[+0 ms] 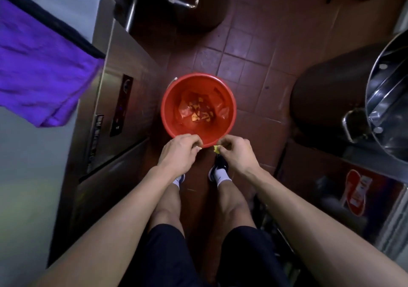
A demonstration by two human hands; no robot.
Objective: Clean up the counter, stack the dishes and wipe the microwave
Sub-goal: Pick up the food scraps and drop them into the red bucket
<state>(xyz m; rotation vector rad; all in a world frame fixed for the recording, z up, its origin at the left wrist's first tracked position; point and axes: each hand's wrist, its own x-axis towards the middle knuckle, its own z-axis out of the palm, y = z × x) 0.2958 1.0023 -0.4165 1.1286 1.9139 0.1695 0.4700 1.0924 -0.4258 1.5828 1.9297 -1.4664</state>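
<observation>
While poised over bucket (pixel 198 103), both hands pinch scraps.

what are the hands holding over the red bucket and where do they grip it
The right hand pinches a small yellow scrap at its edge. The left hand pinches another scrap, mostly hidden.

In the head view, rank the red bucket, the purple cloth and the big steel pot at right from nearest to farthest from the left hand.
From the left hand:
1. Red bucket, just ahead; the hand is over its near rim.
2. Purple cloth, on the left, up on the counter.
3. Steel pot, far right edge.
</observation>
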